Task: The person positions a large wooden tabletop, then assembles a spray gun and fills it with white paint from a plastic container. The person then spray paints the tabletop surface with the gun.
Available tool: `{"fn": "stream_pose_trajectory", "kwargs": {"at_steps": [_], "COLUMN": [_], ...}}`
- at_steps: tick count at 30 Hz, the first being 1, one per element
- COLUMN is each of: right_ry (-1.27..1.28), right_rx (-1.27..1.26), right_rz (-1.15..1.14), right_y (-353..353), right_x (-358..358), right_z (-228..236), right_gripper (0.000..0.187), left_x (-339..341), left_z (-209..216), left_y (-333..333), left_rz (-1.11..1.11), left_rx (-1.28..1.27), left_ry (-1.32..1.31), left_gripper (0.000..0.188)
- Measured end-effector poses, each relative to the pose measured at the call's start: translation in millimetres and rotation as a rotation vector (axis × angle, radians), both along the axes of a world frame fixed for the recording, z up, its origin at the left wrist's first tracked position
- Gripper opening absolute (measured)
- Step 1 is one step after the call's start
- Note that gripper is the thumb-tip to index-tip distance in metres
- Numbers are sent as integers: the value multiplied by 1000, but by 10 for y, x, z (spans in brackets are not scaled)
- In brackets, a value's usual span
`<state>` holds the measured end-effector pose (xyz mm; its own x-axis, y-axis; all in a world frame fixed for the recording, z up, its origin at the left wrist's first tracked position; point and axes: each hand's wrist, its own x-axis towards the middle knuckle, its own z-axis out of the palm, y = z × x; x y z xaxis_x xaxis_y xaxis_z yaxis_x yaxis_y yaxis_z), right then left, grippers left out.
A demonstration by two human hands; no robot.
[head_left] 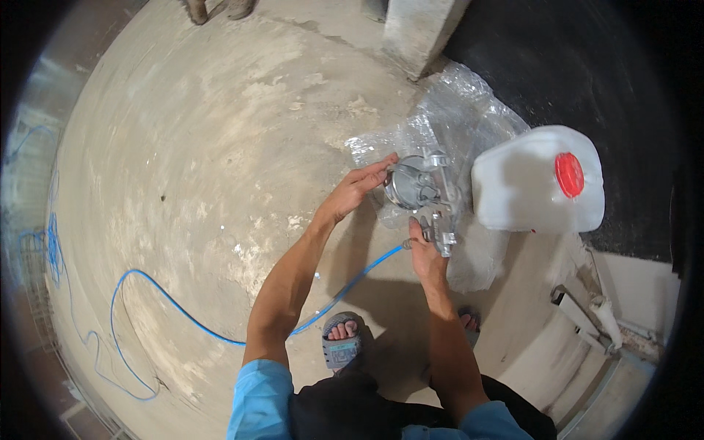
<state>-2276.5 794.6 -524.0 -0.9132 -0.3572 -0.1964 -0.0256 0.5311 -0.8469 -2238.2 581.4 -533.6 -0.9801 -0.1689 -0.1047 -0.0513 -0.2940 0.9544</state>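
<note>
head view: person stood on concrete floor [205, 147] working on a grey metal spray gun [429, 194] held over clear plastic sheet [455, 110].
left hand [357, 189] had fingers curled on the gun's round cup, looked like seating or turning it; right hand [425, 253] gripped the handle where the blue air hose [220, 334] joined, so hose looked connected already. white jug [539, 180] lay on its side just right of the gun, red cap [570, 174] on, contents not visible. cup's contents hidden too.
</note>
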Motion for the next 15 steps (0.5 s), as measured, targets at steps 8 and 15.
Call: {"fn": "stream_pose_trajectory", "kwargs": {"at_steps": [8, 15], "right_ry": [103, 42], "right_rx": [19, 22], "right_rz": [112, 59], "right_y": [46, -4], "right_x": [-105, -57], "right_z": [235, 200], "right_gripper": [54, 52], "left_x": [-95, -159], "left_z": [-158, -215], "left_y": [222, 233], "left_rz": [254, 327], "left_rx": [184, 189], "left_ry": [14, 26], "left_gripper": [34, 28]}}
